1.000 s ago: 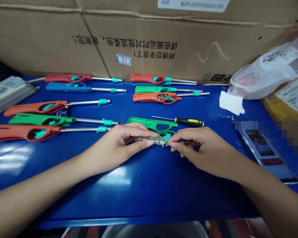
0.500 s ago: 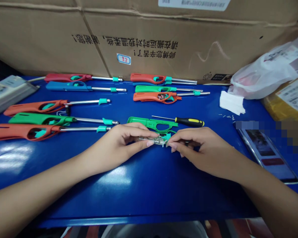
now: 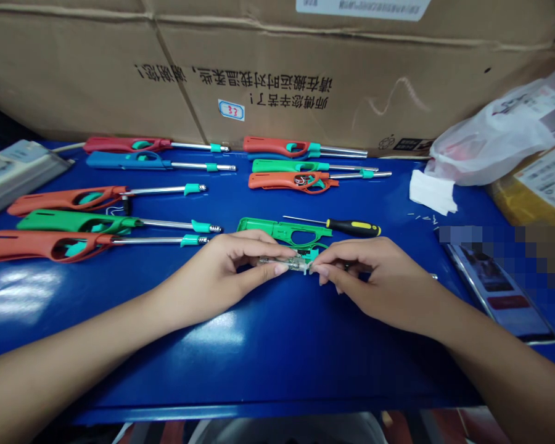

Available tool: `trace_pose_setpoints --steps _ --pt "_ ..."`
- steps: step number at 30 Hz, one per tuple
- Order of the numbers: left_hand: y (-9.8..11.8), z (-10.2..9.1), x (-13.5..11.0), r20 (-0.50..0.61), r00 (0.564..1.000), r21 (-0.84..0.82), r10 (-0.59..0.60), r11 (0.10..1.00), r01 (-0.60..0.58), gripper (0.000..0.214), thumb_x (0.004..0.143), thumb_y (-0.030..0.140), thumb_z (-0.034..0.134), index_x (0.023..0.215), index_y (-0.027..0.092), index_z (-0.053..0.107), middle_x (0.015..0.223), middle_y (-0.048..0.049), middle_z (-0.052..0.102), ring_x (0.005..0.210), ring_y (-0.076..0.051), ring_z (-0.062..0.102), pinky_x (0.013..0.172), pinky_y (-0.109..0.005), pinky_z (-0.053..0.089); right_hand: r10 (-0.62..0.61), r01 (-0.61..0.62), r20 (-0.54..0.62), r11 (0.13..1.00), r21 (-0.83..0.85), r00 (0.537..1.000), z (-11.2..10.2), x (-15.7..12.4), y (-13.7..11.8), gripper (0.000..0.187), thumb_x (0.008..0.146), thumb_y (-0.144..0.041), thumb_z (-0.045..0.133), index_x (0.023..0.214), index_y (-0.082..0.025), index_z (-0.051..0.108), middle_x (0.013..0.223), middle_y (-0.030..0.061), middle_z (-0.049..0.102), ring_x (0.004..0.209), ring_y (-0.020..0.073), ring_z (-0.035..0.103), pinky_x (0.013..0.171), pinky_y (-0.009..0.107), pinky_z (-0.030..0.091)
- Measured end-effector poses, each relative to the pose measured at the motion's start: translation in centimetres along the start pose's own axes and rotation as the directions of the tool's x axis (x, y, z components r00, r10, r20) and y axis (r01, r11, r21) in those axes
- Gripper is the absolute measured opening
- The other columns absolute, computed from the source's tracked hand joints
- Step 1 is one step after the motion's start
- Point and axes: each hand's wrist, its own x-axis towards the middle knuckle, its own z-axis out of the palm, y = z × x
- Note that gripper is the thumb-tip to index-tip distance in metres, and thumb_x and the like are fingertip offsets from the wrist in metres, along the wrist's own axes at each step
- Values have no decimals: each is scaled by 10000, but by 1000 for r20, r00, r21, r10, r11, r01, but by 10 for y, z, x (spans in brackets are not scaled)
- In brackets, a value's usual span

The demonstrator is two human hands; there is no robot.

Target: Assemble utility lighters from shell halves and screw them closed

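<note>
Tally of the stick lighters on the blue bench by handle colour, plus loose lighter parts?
Red-orange plastic stick lighters with metal tubes: 5
Green plastic stick lighters: 2
Blue plastic stick lighter: 1
Open green plastic shell half: 1
Clear plastic inner part, pinched by left hand and right hand: 1
Total: 10

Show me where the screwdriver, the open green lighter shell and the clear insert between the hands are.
screwdriver (image 3: 354,228): head view, on its black-and-yellow handle.
open green lighter shell (image 3: 282,229): head view, on its body left of the trigger opening.
clear insert (image 3: 289,264): head view, on its bare middle.
</note>
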Motion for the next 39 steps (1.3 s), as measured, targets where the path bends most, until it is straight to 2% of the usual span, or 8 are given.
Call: trace_pose_setpoints --steps 12,32,39 --pt "0 4 -2 -62 998 44 28 999 -25 237 939 244 693 1147 225 805 982 -51 735 881 -157 690 754 -247 556 -6 8 -31 999 42 1000 5 0 2 185 919 -212 597 842 -201 765 702 -3 726 576 103 598 505 209 452" --pt "3 8 -4 -86 996 71 33 997 -27 230 942 252 696 1142 225 806 985 -53 734 867 -162 689 756 -260 559 74 -73 -11 995 67 997 6 2 3 197 938 -254 600 839 -192 758 735 17 739 574 115 618 512 229 454" --pt "3 10 -5 -101 993 87 54 995 -45 231 937 224 696 1139 232 807 972 -52 723 865 -163 687 750 -262 563 80 -78 -25 994 71 997 7 2 1 205 925 -241 609 776 -193 740 624 -12 683 522 97 578 476 208 419"
